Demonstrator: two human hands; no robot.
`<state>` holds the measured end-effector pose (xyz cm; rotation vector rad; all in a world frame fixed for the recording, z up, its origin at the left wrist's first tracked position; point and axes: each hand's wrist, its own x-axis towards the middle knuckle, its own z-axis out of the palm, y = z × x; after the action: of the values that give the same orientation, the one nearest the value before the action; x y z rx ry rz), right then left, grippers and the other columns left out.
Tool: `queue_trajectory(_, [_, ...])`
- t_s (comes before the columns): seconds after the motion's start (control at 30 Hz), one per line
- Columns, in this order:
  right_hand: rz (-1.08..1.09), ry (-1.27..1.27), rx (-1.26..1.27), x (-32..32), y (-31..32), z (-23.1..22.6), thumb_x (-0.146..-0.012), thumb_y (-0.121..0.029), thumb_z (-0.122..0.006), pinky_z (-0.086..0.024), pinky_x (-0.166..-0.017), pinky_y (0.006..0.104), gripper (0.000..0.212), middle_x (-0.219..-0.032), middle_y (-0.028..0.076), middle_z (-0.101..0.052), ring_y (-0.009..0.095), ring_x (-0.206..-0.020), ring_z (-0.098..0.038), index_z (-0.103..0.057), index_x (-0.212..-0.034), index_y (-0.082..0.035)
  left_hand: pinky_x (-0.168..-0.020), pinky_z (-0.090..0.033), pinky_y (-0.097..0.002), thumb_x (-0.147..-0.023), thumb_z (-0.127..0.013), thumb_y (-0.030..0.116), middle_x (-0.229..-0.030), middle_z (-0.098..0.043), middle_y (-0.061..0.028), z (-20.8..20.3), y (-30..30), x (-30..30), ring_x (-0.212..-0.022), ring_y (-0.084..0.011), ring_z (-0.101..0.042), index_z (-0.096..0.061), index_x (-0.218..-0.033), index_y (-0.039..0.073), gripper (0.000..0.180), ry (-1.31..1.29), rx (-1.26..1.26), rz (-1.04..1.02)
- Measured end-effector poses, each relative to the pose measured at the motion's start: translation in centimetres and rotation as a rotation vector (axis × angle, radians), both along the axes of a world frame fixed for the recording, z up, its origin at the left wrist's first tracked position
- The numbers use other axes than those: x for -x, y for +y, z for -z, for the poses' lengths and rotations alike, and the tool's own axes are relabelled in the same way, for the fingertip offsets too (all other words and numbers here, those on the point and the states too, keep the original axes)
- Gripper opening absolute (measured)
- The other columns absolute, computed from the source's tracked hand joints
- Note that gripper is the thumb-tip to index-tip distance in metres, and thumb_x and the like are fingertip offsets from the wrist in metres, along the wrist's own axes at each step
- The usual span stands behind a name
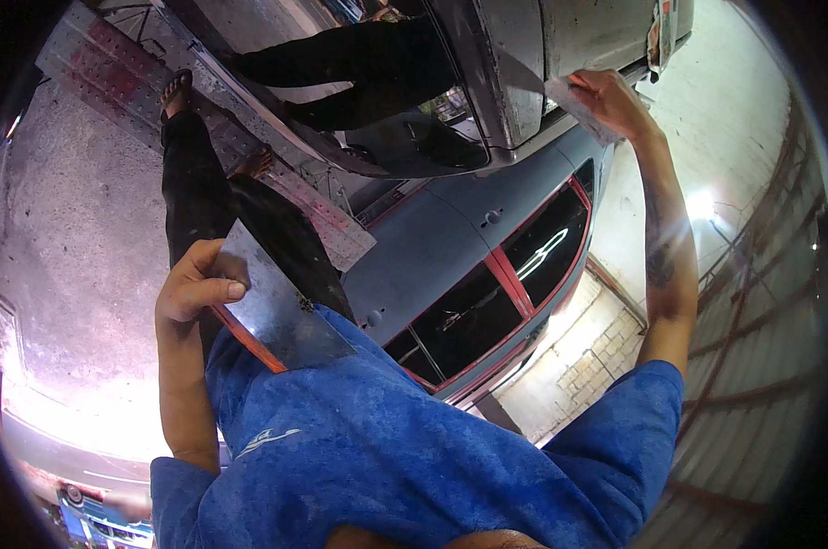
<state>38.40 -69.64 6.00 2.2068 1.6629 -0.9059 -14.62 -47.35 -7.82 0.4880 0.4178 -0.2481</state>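
Note:
My left hand (199, 284) grips a wide metal putty spreader (267, 297) with an orange strip along one edge, thumb on top. A small dark dab of putty (305, 301) sits on the blade's face. Raised out to the right, my right hand (613, 102) is closed on a second flat putty spreader (582, 112), greyish and smeared. That blade is right by the roof edge of a grey car (516, 78); whether it touches the bodywork I cannot tell.
My bare feet (178, 94) stand on a perforated metal plank (116, 78) with reddish stains. The grey car's dark glass (386, 110) reflects my legs. Beside it stands a dull blue-grey car (432, 233) with red window frames. Corrugated sheeting (752, 366) runs along the right.

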Motion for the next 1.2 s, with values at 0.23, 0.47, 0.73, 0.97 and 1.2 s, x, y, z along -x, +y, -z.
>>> queue_trajectory(0.23, [0.106, -0.028, 0.006, -1.6, -0.4, -0.5, -0.084, -0.009, -0.062, -0.049, -0.074, 0.0361, 0.025, -0.088, 0.021, -0.064, 0.037, -0.085, -0.063, -0.062, -0.108, -0.003, -0.061, -0.040, -0.0295, -0.069, -0.067, 0.008, -0.066, -0.053, -0.0059, -0.6, -0.9, -1.2, -0.061, -0.0141, -0.050, -0.059, -0.098, -0.006, 0.033, 0.044, -0.029, 0.055])
queue_trajectory(0.47, [-0.009, -0.068, -0.032, -2.8, 0.1, -0.4, -0.087, -0.009, -0.061, -0.046, -0.068, 0.0325, 0.020, -0.085, 0.020, -0.064, 0.021, -0.071, -0.060, -0.059, -0.103, 0.004, -0.060, -0.039, -0.0283, -0.069, -0.067, 0.008, -0.066, -0.053, -0.0049, -1.5, -1.3, -2.0, -0.061, -0.0133, -0.050, -0.059, -0.096, -0.007, 0.032, 0.088, -0.072, 0.040])
queue_trajectory(0.73, [-0.125, -0.084, 0.041, -2.0, -0.4, 0.6, -0.085, -0.012, -0.063, -0.047, -0.066, 0.0363, 0.019, -0.087, 0.020, -0.064, 0.031, -0.076, -0.064, -0.061, -0.100, 0.000, -0.060, -0.040, -0.0292, -0.068, -0.068, 0.010, -0.066, -0.054, -0.0049, -0.8, -1.1, -2.0, -0.061, -0.0132, -0.050, -0.059, -0.087, -0.003, 0.025, 0.088, -0.076, 0.086])
queue_trajectory(0.97, [-0.082, -0.079, 0.265, 0.2, -2.1, 0.0, -0.082, -0.012, -0.061, -0.048, -0.071, 0.0435, 0.017, -0.086, 0.016, -0.066, 0.037, -0.081, -0.062, -0.066, -0.097, -0.005, -0.061, -0.040, -0.0288, -0.067, -0.068, 0.012, -0.066, -0.053, -0.0052, -1.5, -1.2, -2.7, -0.061, -0.0142, -0.050, -0.057, -0.076, -0.001, 0.020, 0.062, -0.061, 0.108])
queue_trajectory(1.2, [-0.119, -0.123, 0.214, 0.8, -3.5, -0.3, -0.082, -0.011, -0.061, -0.048, -0.071, 0.0440, 0.015, -0.086, 0.017, -0.066, 0.036, -0.083, -0.062, -0.064, -0.096, -0.005, -0.061, -0.039, -0.0283, -0.066, -0.068, 0.010, -0.065, -0.053, -0.0053, -1.9, -1.5, -3.3, -0.060, -0.0141, -0.049, -0.057, -0.075, 0.000, 0.018, 0.062, -0.036, 0.125])
